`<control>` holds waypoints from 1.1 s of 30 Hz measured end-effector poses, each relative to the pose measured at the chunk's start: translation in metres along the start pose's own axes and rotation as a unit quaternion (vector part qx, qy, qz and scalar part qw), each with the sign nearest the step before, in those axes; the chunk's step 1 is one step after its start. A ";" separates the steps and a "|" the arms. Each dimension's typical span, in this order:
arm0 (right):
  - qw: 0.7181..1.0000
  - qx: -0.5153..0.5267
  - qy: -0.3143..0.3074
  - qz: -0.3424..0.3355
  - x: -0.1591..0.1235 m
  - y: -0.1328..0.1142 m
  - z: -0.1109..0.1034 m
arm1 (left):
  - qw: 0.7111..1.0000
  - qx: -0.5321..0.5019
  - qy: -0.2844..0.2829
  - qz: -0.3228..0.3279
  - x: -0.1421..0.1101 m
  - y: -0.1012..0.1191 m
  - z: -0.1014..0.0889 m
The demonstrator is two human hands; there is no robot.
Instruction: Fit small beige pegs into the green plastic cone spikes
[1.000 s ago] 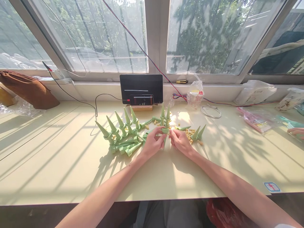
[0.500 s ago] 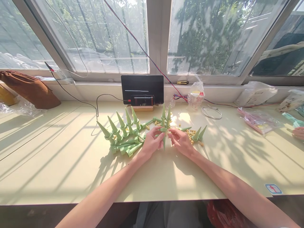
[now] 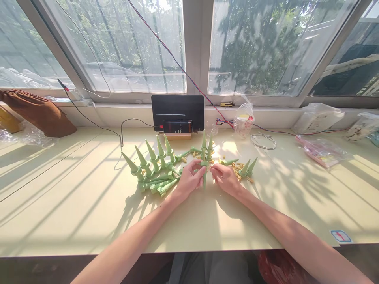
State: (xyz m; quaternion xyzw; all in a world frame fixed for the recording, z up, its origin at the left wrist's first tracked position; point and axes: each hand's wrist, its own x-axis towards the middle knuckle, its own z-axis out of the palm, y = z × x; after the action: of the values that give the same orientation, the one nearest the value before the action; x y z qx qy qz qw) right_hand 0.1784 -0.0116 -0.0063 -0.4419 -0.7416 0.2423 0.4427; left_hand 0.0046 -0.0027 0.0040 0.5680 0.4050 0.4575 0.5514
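Left hand [image 3: 191, 177] pinching green plastic spike [image 3: 205, 181] by wide end, tip downward, over pale table [image 3: 189, 232]. Right hand [image 3: 226, 178] just beside, fingers curled close; cannot tell if holding anything. Yellow pegs [image 3: 238, 167] beyond.

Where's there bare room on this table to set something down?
Left: bare tabletop between the brown bag and front edge. Right: another patch between the pink packet and sticker. Green spikes and yellow pegs crowd the middle, around the left hand and right hand.
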 end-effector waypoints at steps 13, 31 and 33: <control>0.999 -0.028 -0.004 0.039 -0.001 -0.002 0.000 | 0.999 0.016 -0.028 0.019 -0.001 0.001 -0.001; 0.999 0.029 0.004 0.028 -0.001 0.000 0.000 | 1.000 -0.008 0.014 -0.001 -0.002 0.007 0.000; 0.999 0.018 0.015 0.021 -0.001 0.002 0.000 | 1.000 -0.013 0.016 -0.008 -0.002 0.008 0.000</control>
State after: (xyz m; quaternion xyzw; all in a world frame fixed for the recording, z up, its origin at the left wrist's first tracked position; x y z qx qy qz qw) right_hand 0.1797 -0.0114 -0.0085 -0.4531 -0.7208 0.2581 0.4566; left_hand 0.0038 -0.0055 0.0119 0.5503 0.4123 0.4676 0.5554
